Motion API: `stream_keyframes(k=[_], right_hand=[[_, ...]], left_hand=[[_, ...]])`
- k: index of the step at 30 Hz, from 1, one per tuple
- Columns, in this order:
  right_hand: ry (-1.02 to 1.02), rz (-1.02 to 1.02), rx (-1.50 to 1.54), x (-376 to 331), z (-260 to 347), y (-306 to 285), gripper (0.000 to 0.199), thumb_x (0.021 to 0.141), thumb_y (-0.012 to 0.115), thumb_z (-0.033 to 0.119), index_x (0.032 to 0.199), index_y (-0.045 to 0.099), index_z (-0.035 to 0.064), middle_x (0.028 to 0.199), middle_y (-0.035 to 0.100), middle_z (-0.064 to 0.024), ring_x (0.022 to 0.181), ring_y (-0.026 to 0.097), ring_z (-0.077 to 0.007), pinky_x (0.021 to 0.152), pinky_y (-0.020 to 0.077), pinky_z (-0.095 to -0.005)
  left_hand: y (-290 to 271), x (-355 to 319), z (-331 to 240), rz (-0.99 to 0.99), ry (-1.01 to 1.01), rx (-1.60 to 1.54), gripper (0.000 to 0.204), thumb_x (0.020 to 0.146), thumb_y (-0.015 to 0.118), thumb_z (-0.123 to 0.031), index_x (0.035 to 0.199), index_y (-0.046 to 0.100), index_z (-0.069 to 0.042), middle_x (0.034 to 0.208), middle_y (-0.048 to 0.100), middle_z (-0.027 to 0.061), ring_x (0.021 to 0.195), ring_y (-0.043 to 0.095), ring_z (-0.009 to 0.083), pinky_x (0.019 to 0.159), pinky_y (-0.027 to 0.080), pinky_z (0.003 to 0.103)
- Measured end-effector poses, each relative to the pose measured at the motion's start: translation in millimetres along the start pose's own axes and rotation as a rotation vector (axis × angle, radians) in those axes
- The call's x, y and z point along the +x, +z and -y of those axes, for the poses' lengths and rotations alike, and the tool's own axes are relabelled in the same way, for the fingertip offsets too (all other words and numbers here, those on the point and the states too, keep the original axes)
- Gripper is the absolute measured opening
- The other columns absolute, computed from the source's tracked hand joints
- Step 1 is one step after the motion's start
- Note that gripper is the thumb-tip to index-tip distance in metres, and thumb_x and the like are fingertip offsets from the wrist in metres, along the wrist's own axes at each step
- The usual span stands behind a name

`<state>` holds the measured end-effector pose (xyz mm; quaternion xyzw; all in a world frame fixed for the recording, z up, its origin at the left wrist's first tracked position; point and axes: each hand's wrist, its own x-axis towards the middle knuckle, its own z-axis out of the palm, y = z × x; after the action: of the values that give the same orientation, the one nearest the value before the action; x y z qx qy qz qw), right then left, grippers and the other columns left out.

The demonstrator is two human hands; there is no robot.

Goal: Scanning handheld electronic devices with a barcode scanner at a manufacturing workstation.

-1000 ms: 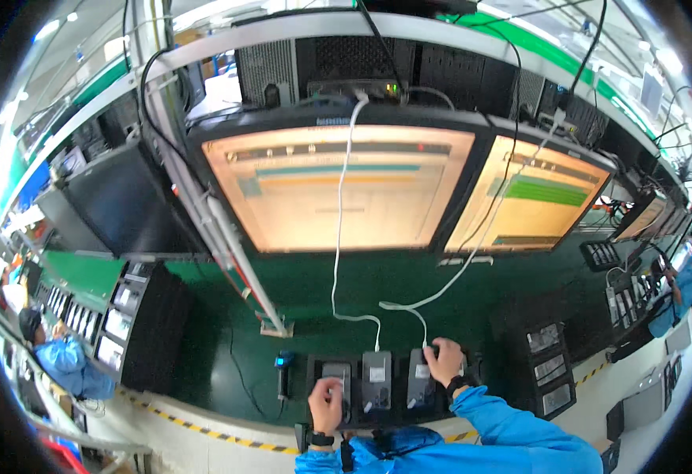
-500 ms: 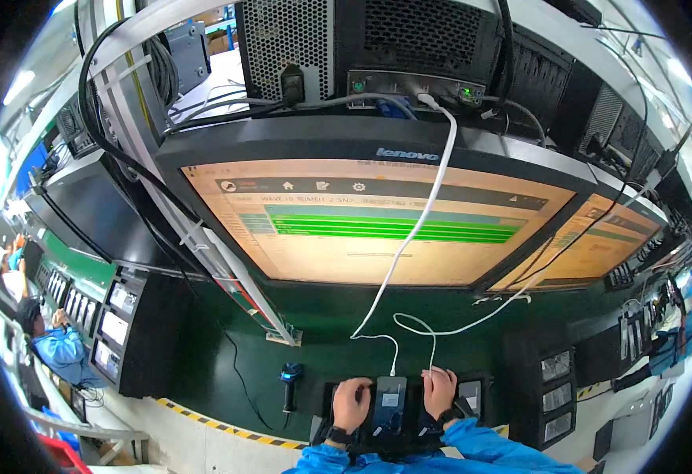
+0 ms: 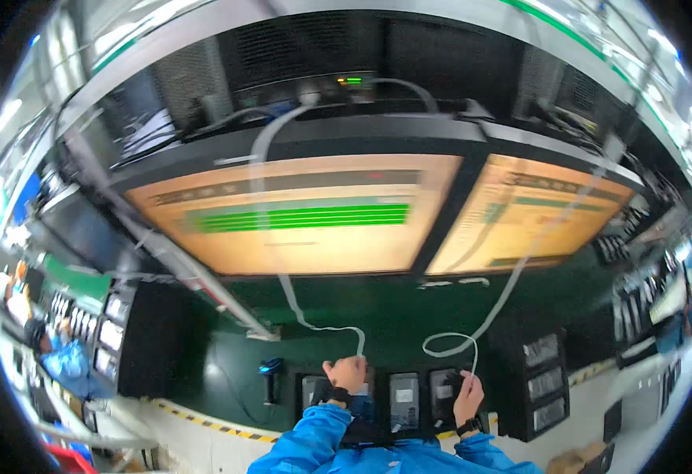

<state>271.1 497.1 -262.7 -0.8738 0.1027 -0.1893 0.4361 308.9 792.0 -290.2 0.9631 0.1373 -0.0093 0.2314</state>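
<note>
Hands [image 3: 347,374] at white cables [image 3: 261,189], dark devices [image 3: 404,403] between, lit monitors [image 3: 314,254] beyond

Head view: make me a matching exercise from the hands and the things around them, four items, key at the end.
Things
1. Left hand
2. Larger monitor
3. Right hand
4. Black handheld device

Places or states
A. Lies on the dark green work surface, blue at its top end
B. At the lower end of the white cable that makes a loop
C. Lit, with bright green bars across it
D. At the lower end of the white cable without a loop

Pairs: 1-D; 2-C; 3-B; 4-A
</note>
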Motion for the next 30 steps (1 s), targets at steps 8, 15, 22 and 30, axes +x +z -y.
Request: stream_keyframes(k=[8,15,22,30], right_hand=[[0.352,0.010,-0.198,-40.9,-102.2,-19.2,0.045,0.099,0.044,0.029,0.128,0.050,-0.0041,0.117,0.061,-0.0249,0.108,0.058,-0.0388,0.093,0.0442,-0.0416],[0.404,0.195,0.059,-55.9,-63.9,-33.4,0.058,0.097,0.053,0.032,0.136,0.040,-0.0096,0.130,0.052,-0.0258,0.116,0.054,-0.0329,0.099,0.0408,-0.0377],[0.027,0.098,-0.329,-68.0,-62.4,-28.1,0.043,0.092,0.058,0.031,0.116,0.059,-0.0047,0.101,0.056,-0.0236,0.093,0.055,-0.0408,0.085,0.0435,-0.0446],[-0.080,0.267,-0.390,53.5,-23.0,35.6,0.037,0.088,0.060,0.036,0.089,0.066,-0.0010,0.082,0.060,-0.0228,0.080,0.058,-0.0423,0.072,0.0445,-0.0496]], left_hand=[[23.3,-2.1,-5.9,-0.453,0.331,-0.091,0.016,0.092,0.055,-0.021,0.080,0.061,-0.012,0.082,0.068,0.0082,0.087,0.064,0.0284,0.084,0.040,0.046],[-7.6,-84.6,19.8,-0.344,0.285,-0.262,0.026,0.086,0.053,-0.006,0.109,0.063,-0.004,0.118,0.063,0.0157,0.117,0.055,0.0333,0.099,0.040,0.046],[-26.0,-151.8,126.7,-0.318,-0.359,-0.187,0.028,0.088,0.060,-0.019,0.093,0.044,0.004,0.082,0.046,0.0248,0.078,0.048,0.0466,0.067,0.038,0.050],[-46.1,-22.6,146.6,-0.411,-0.119,-0.034,0.025,0.087,0.061,-0.016,0.098,0.047,0.002,0.088,0.056,0.0220,0.081,0.055,0.0428,0.069,0.045,0.049]])
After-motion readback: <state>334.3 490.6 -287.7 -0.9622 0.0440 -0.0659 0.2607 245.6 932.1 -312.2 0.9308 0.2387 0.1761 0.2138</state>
